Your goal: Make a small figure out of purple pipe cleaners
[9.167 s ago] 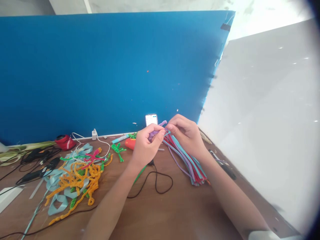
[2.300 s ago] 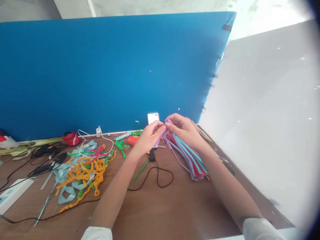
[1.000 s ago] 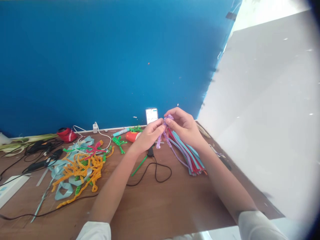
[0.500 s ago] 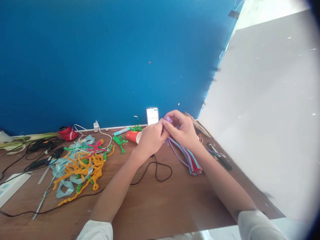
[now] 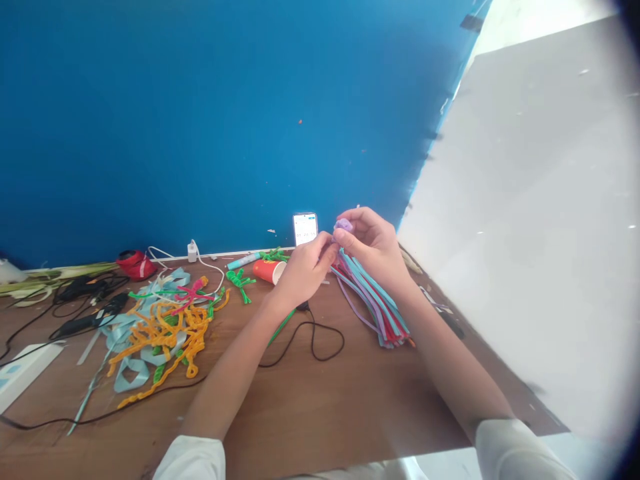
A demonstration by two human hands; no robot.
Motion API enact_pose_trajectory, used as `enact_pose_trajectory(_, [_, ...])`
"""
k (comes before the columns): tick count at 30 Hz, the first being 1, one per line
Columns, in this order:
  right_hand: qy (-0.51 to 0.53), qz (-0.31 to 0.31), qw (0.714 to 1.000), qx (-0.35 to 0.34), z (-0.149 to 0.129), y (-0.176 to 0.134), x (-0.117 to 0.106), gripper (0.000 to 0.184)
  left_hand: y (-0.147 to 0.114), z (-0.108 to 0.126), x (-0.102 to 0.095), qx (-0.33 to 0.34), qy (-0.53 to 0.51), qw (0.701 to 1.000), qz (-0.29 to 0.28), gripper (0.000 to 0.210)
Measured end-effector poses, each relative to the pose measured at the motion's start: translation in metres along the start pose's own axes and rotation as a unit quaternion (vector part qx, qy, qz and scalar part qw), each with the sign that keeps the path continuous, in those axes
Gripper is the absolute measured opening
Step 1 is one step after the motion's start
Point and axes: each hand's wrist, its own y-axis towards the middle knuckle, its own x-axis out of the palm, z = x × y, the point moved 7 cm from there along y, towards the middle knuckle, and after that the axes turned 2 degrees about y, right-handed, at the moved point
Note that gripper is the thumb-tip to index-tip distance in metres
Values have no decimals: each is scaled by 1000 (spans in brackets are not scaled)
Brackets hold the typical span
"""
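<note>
A small curled purple pipe-cleaner piece (image 5: 343, 225) shows between the fingertips of my right hand (image 5: 376, 250), pinched by the thumb and fingers. Just below it, my left hand (image 5: 306, 267) has its thumb and fingertips pressed together at the lower end of the purple piece; the exact grip is partly hidden. Beneath my right hand lies a bundle of long pipe cleaners (image 5: 377, 308) in purple, light blue and red, its upper end covered by the hands.
Behind my hands a lit phone (image 5: 305, 230) leans on the blue wall. A red paper cup (image 5: 267, 270) and green pipe-cleaner figure (image 5: 241, 285) lie to its left. Orange pipe cleaners (image 5: 165, 333) tangle with blue ribbon (image 5: 131, 377). A black cable (image 5: 325, 360) crosses the table.
My right hand has risen slightly, and more of the purple piece shows above the fingers. My left fingertips sit lower against it. More of the pipe-cleaner bundle is visible.
</note>
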Motion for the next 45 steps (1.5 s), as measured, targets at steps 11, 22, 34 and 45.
enact_pose_trajectory(11, [-99,-111,989,1,2,2,8,15,2,-12,-4,-41,79,995,35,30])
enact_pose_trajectory(22, [-217,-105,969,-53,3,1,8,14,1,-13,-1,-40,91,995,-10,32])
enact_pose_trajectory(34, [40,-166,985,30,13,3,8,28,-7,-6,-3,-66,-57,989,-118,31])
enact_pose_trajectory(45, [18,-118,990,79,13,-1,9,23,-5,-3,-1,-66,111,991,-33,32])
